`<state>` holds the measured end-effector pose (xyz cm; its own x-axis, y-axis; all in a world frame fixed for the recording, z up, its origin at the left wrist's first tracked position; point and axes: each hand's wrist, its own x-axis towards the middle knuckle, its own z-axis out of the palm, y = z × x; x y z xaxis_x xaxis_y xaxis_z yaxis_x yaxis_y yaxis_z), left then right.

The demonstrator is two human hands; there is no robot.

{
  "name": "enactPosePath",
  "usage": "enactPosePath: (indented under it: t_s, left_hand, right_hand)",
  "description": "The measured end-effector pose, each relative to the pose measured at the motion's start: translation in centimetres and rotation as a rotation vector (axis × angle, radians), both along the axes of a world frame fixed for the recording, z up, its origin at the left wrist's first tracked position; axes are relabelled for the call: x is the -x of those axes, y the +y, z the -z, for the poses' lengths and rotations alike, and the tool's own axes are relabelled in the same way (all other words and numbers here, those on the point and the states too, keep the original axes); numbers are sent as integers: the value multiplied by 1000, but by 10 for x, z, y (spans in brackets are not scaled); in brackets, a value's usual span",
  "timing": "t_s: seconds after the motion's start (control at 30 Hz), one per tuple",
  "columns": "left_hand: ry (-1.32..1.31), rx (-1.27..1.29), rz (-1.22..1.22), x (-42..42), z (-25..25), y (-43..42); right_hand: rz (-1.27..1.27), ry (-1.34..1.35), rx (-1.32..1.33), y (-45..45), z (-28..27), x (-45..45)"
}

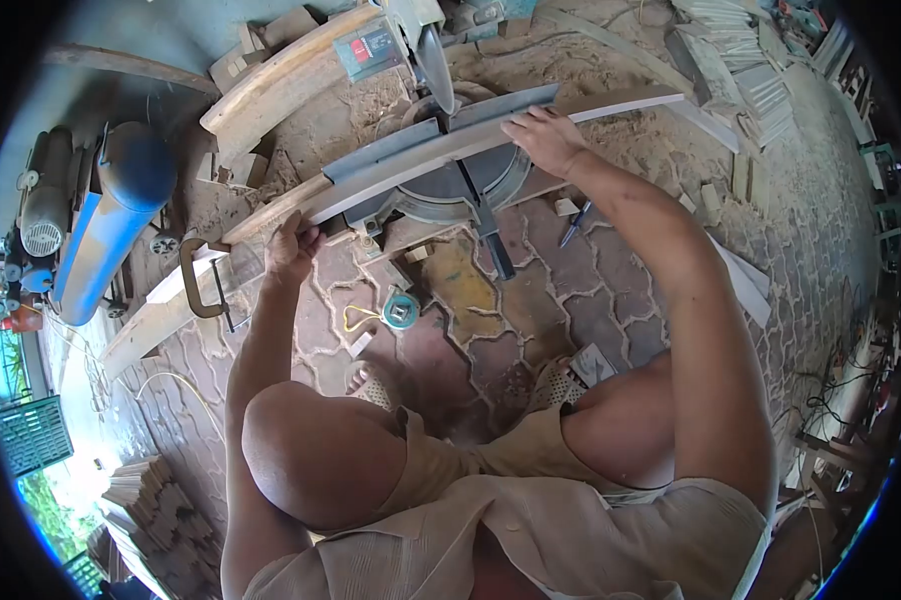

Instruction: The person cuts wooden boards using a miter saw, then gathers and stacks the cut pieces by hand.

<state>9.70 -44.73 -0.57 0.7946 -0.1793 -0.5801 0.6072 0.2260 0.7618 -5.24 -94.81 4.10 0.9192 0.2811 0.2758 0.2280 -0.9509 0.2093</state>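
Note:
A long, pale wood strip (391, 177) lies along the metal fence (383, 152) of a miter saw (451, 182). My left hand (293, 248) is closed around the strip's left end, with its fingers bent. To the right of the saw's slot, my right hand (551, 143) grips the strip and presses it against the fence; its fingertips curl over the far edge. The saw blade (435, 68) stands raised above the strip, between my two hands. Whether the blade is spinning I cannot make out.
A tape measure (401, 311) and a blue pen (576, 224) lie on the paving (491, 350). A C-clamp (199, 280) grips a board at left, near a blue cylinder tank (131, 190). Wood strips (156, 510) are stacked at lower left. Sawdust and offcuts surround the saw.

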Motion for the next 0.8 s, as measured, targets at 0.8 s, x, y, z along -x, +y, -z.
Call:
enactPosePath:
  t_s: [0.8]
  left_hand:
    - [-91, -679, 662, -16, -51, -4]
  right_hand:
    - [252, 169, -380, -29, 10, -1]
